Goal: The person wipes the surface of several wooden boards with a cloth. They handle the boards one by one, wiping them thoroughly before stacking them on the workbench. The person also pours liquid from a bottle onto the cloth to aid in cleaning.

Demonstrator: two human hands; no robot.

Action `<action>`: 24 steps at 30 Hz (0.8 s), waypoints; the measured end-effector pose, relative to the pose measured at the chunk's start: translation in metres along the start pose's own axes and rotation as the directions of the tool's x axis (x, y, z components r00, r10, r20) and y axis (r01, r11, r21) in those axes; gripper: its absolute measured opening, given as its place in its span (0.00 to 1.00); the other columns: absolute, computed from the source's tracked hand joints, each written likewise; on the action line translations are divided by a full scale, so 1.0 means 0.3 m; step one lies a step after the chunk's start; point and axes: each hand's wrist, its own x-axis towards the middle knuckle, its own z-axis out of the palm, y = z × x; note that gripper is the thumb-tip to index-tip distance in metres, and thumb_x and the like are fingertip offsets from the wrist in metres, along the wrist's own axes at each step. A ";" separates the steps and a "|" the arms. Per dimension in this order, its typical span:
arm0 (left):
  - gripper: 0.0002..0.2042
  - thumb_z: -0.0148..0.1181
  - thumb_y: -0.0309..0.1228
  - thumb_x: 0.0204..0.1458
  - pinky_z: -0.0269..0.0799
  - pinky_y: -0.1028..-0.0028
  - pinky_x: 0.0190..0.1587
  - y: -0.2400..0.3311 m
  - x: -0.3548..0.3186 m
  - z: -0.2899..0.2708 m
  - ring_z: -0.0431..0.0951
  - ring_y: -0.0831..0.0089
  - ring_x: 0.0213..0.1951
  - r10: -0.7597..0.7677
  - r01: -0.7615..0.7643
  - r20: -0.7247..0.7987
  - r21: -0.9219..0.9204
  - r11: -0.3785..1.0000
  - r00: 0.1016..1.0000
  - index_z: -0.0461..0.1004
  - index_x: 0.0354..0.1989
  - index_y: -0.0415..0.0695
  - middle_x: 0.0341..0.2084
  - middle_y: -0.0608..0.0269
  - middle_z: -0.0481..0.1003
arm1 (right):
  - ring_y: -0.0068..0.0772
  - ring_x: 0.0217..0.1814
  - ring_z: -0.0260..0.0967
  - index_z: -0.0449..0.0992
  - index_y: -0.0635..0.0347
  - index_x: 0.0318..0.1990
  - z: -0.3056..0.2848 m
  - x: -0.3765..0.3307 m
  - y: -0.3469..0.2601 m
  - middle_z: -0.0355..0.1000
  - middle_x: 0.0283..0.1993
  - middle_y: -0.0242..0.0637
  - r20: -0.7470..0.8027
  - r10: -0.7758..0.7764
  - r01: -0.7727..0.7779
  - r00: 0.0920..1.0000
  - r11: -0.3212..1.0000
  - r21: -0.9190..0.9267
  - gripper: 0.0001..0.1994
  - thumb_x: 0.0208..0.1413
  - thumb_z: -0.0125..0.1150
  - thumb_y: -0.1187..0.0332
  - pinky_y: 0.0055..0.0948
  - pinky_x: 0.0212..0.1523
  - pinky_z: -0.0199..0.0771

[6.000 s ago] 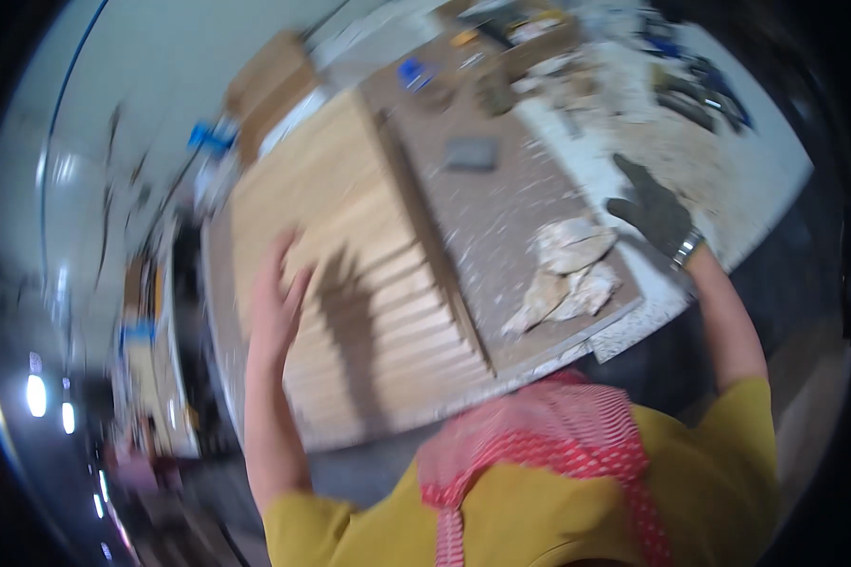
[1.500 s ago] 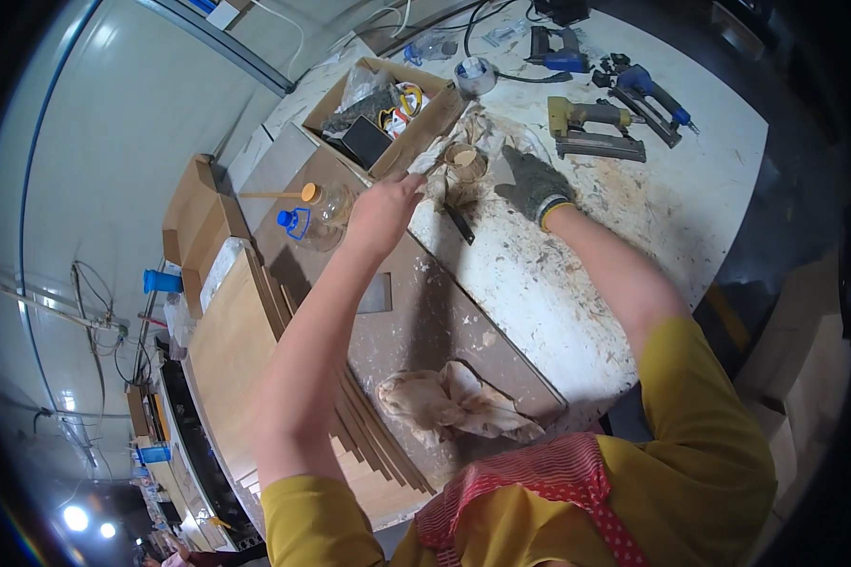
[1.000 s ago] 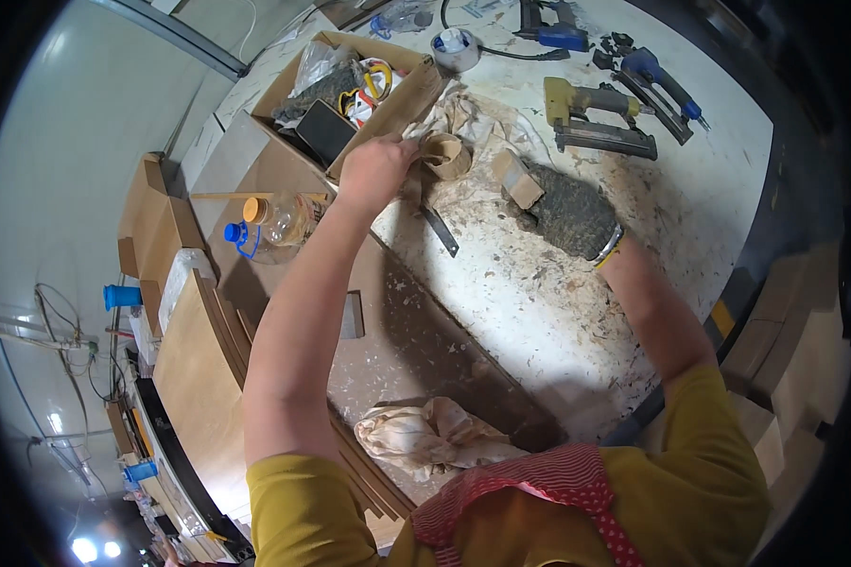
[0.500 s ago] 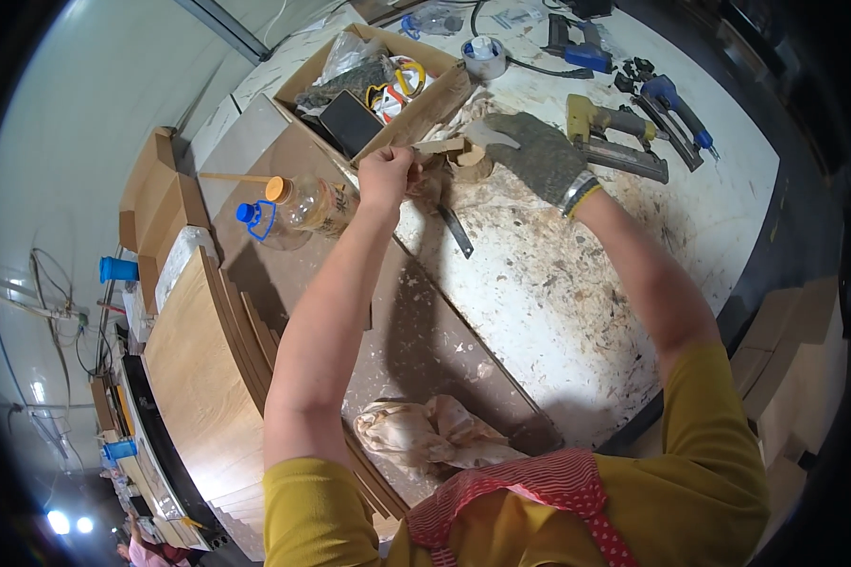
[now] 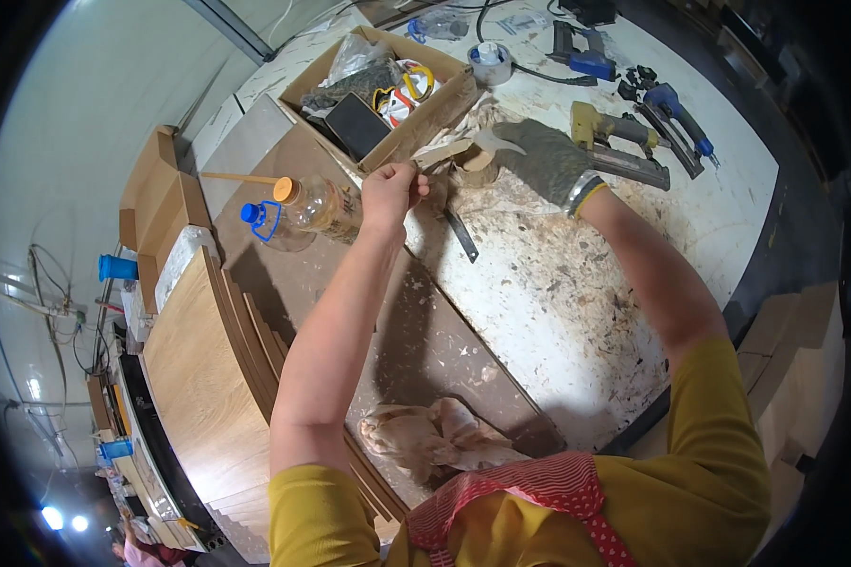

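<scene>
Apparently you are at the stage of handling a tan strip [image 5: 442, 152], which stretches from your left hand [image 5: 389, 197] toward a tan roll [image 5: 477, 174] on the table [image 5: 577, 312]. Your bare left hand has its thumb and fingers pinched together on the strip's near end. Your gloved right hand [image 5: 544, 161] arches over the roll's far side, fingers partly curled; a pale curved piece [image 5: 497, 143] shows at its fingertips, but you can't tell from here whether it is gripped. The next move seems to call for keeping that pinch firm and the strip free of folds, with the right hand steady by the roll.

The white tabletop is speckled with brown stains and flakes, and a dark flat bar [image 5: 461, 236] lies just this side of the roll. Left of it, a scuffed brown panel [image 5: 454, 340] carries a crumpled cloth [image 5: 435, 433] near you and two capped bottles [image 5: 329, 208] farther off. A cardboard box [image 5: 449, 104] of odds and ends sits beyond your left hand; a yellow-and-grey nail gun [image 5: 617, 142] lies to the right. Wood-grain boards [image 5: 203, 369] are stacked at left, before a pale wall [image 5: 76, 142].
</scene>
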 end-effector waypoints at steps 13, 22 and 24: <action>0.06 0.53 0.31 0.59 0.70 0.85 0.22 -0.165 -0.082 0.068 0.73 0.80 0.24 -0.186 0.154 -0.026 -0.455 0.877 0.982 0.70 0.32 0.42 0.23 0.66 0.74 | 0.43 0.42 0.73 0.60 0.56 0.63 0.173 -0.110 -0.021 0.75 0.43 0.44 -0.122 -0.144 0.160 0.982 0.978 0.134 0.27 0.56 0.56 0.64 0.34 0.44 0.73; 0.06 0.53 0.31 0.59 0.70 0.83 0.24 -0.158 -0.116 0.109 0.73 0.80 0.23 -0.151 0.120 -0.033 -0.448 0.886 0.988 0.71 0.32 0.43 0.23 0.67 0.74 | 0.42 0.42 0.73 0.65 0.59 0.58 0.123 -0.115 -0.076 0.75 0.42 0.45 -0.031 0.013 -0.005 0.999 0.964 0.266 0.23 0.54 0.57 0.68 0.34 0.40 0.74; 0.06 0.53 0.30 0.59 0.70 0.83 0.24 -0.162 -0.097 0.110 0.73 0.79 0.24 -0.150 0.109 -0.059 -0.447 0.888 0.987 0.71 0.32 0.43 0.24 0.67 0.74 | 0.40 0.40 0.73 0.66 0.60 0.57 0.121 -0.117 -0.078 0.75 0.41 0.44 -0.060 -0.024 0.039 0.998 0.964 0.262 0.21 0.54 0.56 0.69 0.32 0.40 0.74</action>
